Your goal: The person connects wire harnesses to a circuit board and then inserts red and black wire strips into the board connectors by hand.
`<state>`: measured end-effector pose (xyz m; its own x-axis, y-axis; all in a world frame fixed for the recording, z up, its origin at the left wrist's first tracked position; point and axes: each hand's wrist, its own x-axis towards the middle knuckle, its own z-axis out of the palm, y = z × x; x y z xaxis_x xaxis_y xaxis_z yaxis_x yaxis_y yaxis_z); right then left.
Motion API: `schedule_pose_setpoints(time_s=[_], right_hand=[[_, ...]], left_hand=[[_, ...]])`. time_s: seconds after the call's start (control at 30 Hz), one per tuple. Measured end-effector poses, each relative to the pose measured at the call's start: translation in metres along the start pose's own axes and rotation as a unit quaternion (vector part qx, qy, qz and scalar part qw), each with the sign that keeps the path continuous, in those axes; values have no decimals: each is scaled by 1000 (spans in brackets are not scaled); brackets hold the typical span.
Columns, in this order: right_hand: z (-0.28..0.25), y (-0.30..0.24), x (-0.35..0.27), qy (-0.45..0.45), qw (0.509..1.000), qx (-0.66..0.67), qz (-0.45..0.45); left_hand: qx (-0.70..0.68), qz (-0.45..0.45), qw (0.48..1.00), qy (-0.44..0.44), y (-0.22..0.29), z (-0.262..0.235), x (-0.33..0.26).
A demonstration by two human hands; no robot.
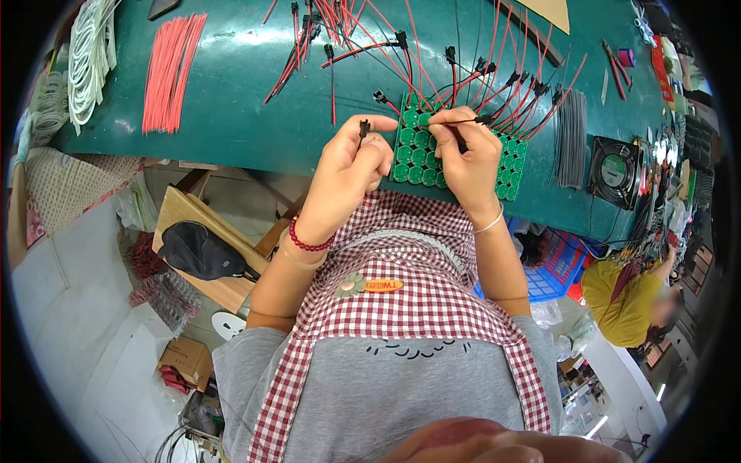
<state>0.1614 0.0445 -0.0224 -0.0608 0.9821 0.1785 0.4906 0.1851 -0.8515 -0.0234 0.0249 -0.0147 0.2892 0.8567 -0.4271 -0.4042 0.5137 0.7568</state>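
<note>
A panel of round green circuit boards [417,158] lies on the table edge in front of me. Red and black wires with black connectors rise from its far side. My left hand [356,158] is at the panel's left edge, fingers curled round a lead with a small black connector [364,126] that sticks up by the index finger. Over the middle of the panel, my right hand [468,154] pinches a thin wire lead between thumb and index finger. A black connector [483,119] shows beside its knuckles; the wire tip is too small to make out.
On the green table [231,100] lie a bundle of red wires [174,73], white coiled cables [91,58] and more connector leads [301,50]. To the right are grey wires [571,139], a small black fan [615,168] and red-handled pliers [615,71]. Another person [625,301] sits at right.
</note>
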Motion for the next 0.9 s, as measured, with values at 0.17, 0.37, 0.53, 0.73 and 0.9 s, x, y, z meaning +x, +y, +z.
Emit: schedule_pose_setpoints(time_s=[0.17, 0.37, 0.53, 0.73, 0.9], right_hand=[[2, -1, 1, 15, 999, -32, -11], [3, -10, 5, -3, 993, -116, -1], [-8, -37, -5, -70, 995, 6, 75], [-29, -28, -7, -35, 932, 291, 213], [-46, -27, -4, -128, 883, 344, 293]], left_hand=[[-40, 30, 998, -25, -4, 4, -7], [8, -3, 998, -63, -3, 0, -10], [4, -35, 998, -54, -4, 8, -10], [118, -2, 992, -46, -10, 9, -18], [352, 128, 907, -192, 0, 11, -24]])
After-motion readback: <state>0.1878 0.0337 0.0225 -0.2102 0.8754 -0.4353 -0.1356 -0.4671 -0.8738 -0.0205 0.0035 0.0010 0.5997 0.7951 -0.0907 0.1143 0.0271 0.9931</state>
